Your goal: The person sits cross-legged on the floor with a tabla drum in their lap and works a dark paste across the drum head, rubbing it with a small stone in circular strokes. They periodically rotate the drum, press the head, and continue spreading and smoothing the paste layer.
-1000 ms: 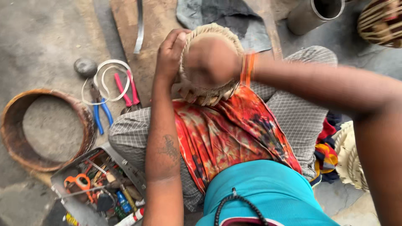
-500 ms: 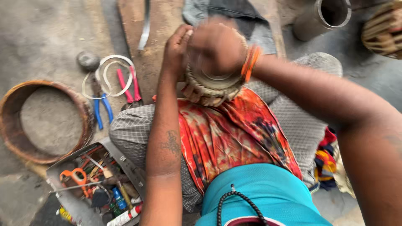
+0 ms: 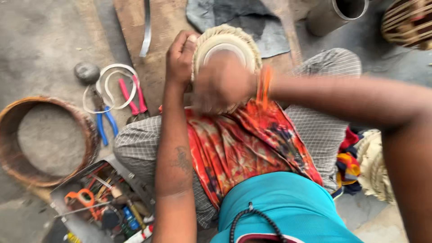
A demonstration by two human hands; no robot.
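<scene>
Closest to me, low on the left, I see a flat metal tool tray (image 3: 67, 198) on the floor. It is full of small things: an orange tool (image 3: 81, 197), a blue tube (image 3: 130, 218) and thin metal bits I cannot tell apart.

Next to it sits a round wooden ring (image 3: 11, 153) like a big hoop. Only grey floor shows inside it.

An orange and red cloth (image 3: 243, 144) lies over my lap. My left hand (image 3: 181, 57) is at the left side of the round woven drum head (image 3: 227, 42), which sits on my knees above the cloth. Its fingers (image 3: 177, 42) are curled around the woven rim and hold it tight. My right hand (image 3: 220, 87) lies on the front of the drum head. It is blurred, so I cannot tell how far its fingers are bent.

On the floor to the left lie blue pliers (image 3: 105, 128), red pliers (image 3: 132, 96), a white loop of strap (image 3: 118, 69) and a grey stone (image 3: 87, 72).

Farthest away, a metal pipe (image 3: 335, 15) stands at the top. I cannot see what is in it. A striped basket (image 3: 409, 22) sits in the top right corner.
</scene>
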